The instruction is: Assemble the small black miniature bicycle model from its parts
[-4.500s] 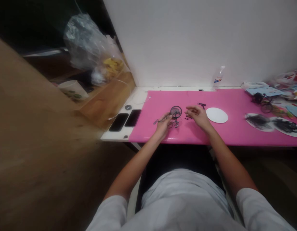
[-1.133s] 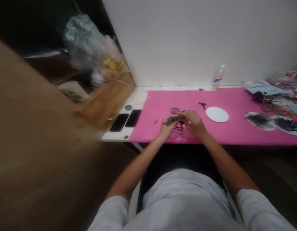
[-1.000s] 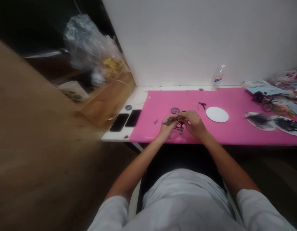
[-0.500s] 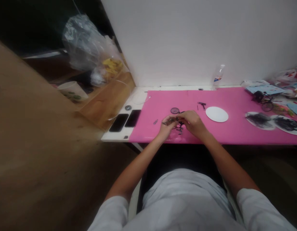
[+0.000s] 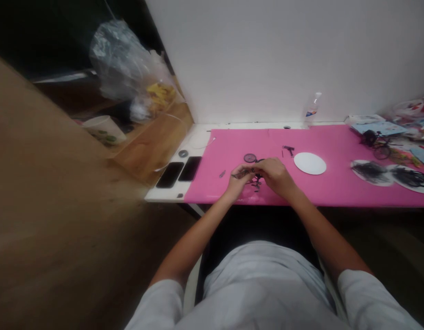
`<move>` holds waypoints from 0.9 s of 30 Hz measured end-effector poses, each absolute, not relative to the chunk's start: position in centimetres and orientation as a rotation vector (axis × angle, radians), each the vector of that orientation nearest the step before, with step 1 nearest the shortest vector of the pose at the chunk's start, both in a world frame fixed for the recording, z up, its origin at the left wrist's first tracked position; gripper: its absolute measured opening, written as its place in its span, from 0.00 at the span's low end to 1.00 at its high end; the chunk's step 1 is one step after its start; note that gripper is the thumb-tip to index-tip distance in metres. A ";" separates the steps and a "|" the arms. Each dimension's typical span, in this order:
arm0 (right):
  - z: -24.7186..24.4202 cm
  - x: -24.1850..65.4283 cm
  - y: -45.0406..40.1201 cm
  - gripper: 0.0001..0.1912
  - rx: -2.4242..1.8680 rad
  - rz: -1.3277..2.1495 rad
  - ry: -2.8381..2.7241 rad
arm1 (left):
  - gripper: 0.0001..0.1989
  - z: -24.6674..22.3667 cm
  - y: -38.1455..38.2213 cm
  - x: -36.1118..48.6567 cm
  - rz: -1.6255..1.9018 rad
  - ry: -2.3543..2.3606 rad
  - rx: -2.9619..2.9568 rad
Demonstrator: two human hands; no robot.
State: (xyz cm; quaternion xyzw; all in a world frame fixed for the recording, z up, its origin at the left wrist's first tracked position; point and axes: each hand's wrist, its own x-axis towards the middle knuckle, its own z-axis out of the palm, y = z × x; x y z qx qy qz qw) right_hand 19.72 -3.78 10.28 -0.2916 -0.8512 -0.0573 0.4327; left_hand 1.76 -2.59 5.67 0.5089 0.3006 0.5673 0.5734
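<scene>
My left hand point(image 5: 237, 180) and my right hand point(image 5: 275, 174) meet over the front part of the pink mat. Both are closed, with fingertips pinched on a small dark model bicycle point(image 5: 257, 185). Its thin spoked wheel point(image 5: 250, 158) shows just beyond the fingers. Dark frame parts poke out below, between the hands, while the middle is hidden by my fingers. A small grey piece point(image 5: 222, 174) lies left of my left hand. Past my right hand rest a black pistol-shaped piece point(image 5: 289, 150) and a white round plate point(image 5: 310, 163).
Two dark phones point(image 5: 170, 175) lie on the white table's left end. To the right are plates with black strands point(image 5: 409, 177), another small black bicycle point(image 5: 381, 145) and plastic packets point(image 5: 413, 114). A clear bottle point(image 5: 312, 109) stands by the white wall. Wooden furniture point(image 5: 150, 142) borders the left.
</scene>
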 end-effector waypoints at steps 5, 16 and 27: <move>10.1 19.7 -3.6 0.10 -0.698 -0.134 -2.084 | 0.16 5.4 -2.4 1.8 1.341 0.707 1.178; 10.2 20.0 -3.5 0.10 -0.690 -0.043 -2.082 | 0.14 5.7 -2.6 1.9 1.343 0.716 1.176; 10.0 20.0 -3.4 0.09 -0.701 -0.044 -2.089 | 0.15 5.7 -2.7 1.9 1.338 0.732 1.188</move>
